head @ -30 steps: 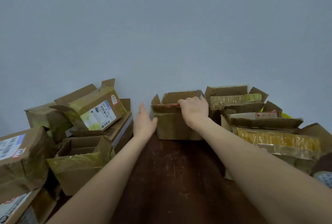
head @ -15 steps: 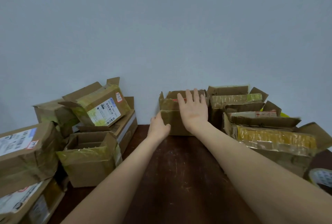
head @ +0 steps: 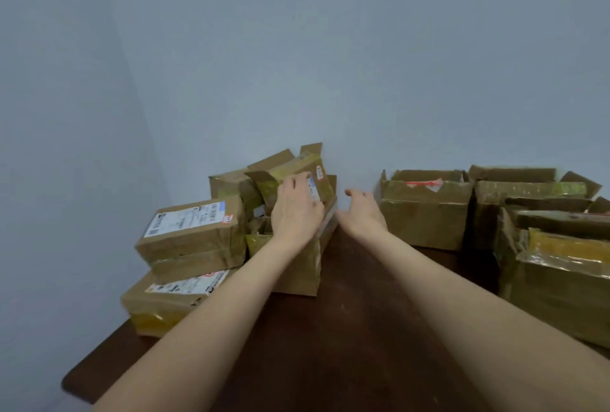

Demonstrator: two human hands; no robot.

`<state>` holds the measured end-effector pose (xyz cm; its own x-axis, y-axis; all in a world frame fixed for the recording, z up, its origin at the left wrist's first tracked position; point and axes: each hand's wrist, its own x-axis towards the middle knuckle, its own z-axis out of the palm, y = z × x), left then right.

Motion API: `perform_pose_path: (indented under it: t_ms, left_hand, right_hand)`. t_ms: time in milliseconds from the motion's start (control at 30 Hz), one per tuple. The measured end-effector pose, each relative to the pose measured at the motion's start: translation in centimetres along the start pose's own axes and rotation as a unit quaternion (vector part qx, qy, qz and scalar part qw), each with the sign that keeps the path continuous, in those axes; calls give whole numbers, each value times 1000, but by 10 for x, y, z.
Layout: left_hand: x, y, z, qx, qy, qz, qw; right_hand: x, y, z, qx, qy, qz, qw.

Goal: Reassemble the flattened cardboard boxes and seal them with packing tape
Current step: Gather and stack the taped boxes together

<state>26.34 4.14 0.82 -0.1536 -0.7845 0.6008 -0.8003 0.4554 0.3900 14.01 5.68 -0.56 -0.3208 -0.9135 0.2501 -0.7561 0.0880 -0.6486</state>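
- Two hands are out in front of me over the dark brown tabletop (head: 346,329), both arms bare
- My left hand (head: 295,210) lies on the tilted box (head: 325,185) at the top of the left pile, fingers curled over its label; I read that as gripping the box, though the hand hides most of the contact
- That tilted box leans on the cartons beneath it, flaps up, with a small red-marked sticker near its upper edge
- My right hand (head: 364,213) is open and holds nothing, fingers spread, in the gap between the left pile and the open box (head: 425,210) at the back wall
- That open box stands upright on the tabletop with its flaps raised and a strip of red and white tape at its rim
- Left of my left hand, a sealed labelled parcel (head: 193,230) sits on top of another labelled parcel (head: 171,299) near the tabletop edge
- On the right, a cluster of taped boxes (head: 561,263) stands packed together, glossy yellowish tape across their fronts
- Behind everything is a plain pale blue wall (head: 330,48)
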Motion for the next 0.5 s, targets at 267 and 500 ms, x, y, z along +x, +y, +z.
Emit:
perform_pose_path:
  t_ms: [267, 500]
  left_hand:
    - [86, -45, -11, 114, -76, -21, 990]
    - [116, -53, 1, 183, -119, -38, 975]
  right_hand:
    - [39, -19, 17, 24, -5, -38, 999]
    - [54, 11, 6, 22, 12, -27, 999]
